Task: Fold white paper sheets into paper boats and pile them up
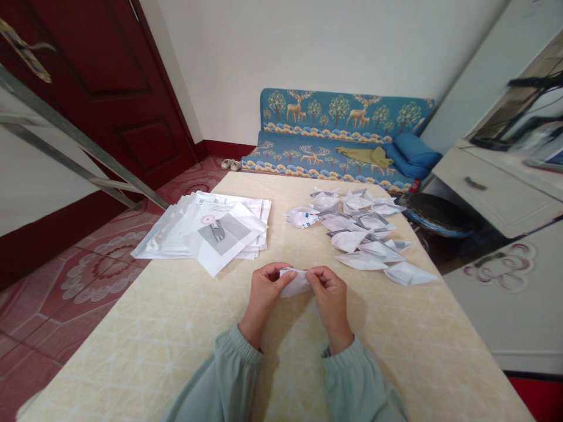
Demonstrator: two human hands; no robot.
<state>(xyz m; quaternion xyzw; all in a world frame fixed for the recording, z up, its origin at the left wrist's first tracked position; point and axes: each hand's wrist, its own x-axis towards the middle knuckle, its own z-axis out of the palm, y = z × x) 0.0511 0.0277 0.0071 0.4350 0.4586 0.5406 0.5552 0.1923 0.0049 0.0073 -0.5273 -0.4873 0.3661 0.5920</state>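
Observation:
Between both hands I hold a small folded piece of white paper (pixel 295 285), low over the table in front of me. My left hand (pixel 269 291) pinches its left end, thumb on the near side. At the right end, the thumb and fingers of my right hand (pixel 329 291) are closed on the same paper. Beyond my right hand lies a group of folded paper boats (pixel 361 257), pointed at both ends. One paper boat with blue marks (pixel 302 217) sits at the group's left. To the left is a stack of printed sheets (pixel 224 237), partly on a clear plastic sleeve (pixel 155 243).
A pale patterned cloth covers the table (pixel 189 346). Behind it stands a blue sofa (pixel 303 143) with a deer print. A metal ladder (pixel 83 140) leans at the left by a dark red door (pixel 101 76). A white cabinet (pixel 488 187) is on the right.

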